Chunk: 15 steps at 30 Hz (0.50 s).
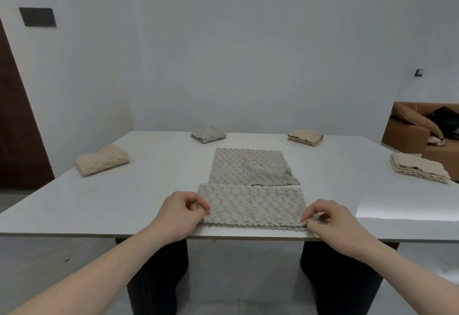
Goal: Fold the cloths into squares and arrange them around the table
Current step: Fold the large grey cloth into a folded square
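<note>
A grey textured cloth point(250, 185) lies flat at the near middle of the white table point(124, 203), its near part folded up into a band along the front edge. My left hand point(181, 211) pinches the band's left end. My right hand point(330, 220) pinches its near right corner. Folded cloths sit around the table: a beige cloth point(102, 159) at the left, a grey folded cloth point(208, 134) at the far middle, a beige stack point(305, 137) at the far right, and another beige stack point(419, 169) at the right edge.
The table's front edge runs just under my hands, with dark table legs point(159, 277) below. A brown sofa point(422, 128) with clothes on it stands at the right behind the table. White walls close the back, and a dark door point(15, 116) is at the left.
</note>
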Available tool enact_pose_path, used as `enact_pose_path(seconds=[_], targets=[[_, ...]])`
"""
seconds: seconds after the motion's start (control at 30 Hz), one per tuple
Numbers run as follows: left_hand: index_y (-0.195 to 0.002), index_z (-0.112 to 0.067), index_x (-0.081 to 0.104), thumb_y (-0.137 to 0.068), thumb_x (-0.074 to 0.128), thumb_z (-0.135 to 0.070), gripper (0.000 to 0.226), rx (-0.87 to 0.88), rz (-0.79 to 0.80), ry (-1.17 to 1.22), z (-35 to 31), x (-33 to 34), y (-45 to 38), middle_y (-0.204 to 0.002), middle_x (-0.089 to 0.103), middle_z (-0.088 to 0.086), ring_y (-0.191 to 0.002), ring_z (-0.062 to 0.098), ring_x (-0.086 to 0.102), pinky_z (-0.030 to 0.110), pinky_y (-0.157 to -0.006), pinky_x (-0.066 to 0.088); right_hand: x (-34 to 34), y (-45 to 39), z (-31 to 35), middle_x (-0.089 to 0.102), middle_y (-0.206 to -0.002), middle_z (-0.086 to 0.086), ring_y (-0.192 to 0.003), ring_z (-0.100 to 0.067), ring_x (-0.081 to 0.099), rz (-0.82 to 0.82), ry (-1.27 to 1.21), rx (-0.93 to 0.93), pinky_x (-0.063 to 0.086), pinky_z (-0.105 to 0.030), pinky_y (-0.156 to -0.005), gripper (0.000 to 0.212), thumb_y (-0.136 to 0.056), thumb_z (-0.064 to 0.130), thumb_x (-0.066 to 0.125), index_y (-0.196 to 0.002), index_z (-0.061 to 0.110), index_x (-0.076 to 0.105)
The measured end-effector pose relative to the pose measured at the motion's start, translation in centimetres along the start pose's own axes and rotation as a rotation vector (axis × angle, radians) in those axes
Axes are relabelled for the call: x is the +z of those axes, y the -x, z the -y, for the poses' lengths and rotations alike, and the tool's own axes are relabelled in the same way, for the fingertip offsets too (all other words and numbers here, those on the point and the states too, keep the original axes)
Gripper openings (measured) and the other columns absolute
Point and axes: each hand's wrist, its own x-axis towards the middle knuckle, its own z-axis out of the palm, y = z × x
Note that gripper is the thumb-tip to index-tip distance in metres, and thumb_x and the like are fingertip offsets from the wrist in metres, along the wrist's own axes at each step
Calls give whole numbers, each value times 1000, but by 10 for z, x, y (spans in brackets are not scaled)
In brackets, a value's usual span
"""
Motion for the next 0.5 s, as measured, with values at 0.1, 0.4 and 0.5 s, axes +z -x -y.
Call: enact_pose_path(seconds=[0.1,0.4,0.5], targets=[[-75,-29,73,-74,67,-15,15,52,-29,-181,-9,-7,-3,-48,51,-11,-49,5,48,28,-60,44,-4,-8,3,69,-92,20,-97,-5,61,6,-34,17,47,-29,-90,17,-84,17,69,-76,31,75],[-132,-36,63,-92,58,-53,43,351,172,-440,-58,47,-36,-137,53,-15,-127,6,49,30,-110,39,25,-65,-11,57,-132,7,-123,-15,52,-102,133,161,42,-38,-105,47,-92,54,57,-133,31,55],[-156,-39,36,-95,41,-69,68,348,295,-540,-61,77,-42,-166,26,-10,-152,15,22,38,-126,18,38,-73,-14,51,-143,6,-134,-20,44,-111,313,218,35,-41,-112,60,-92,64,47,-144,33,44]])
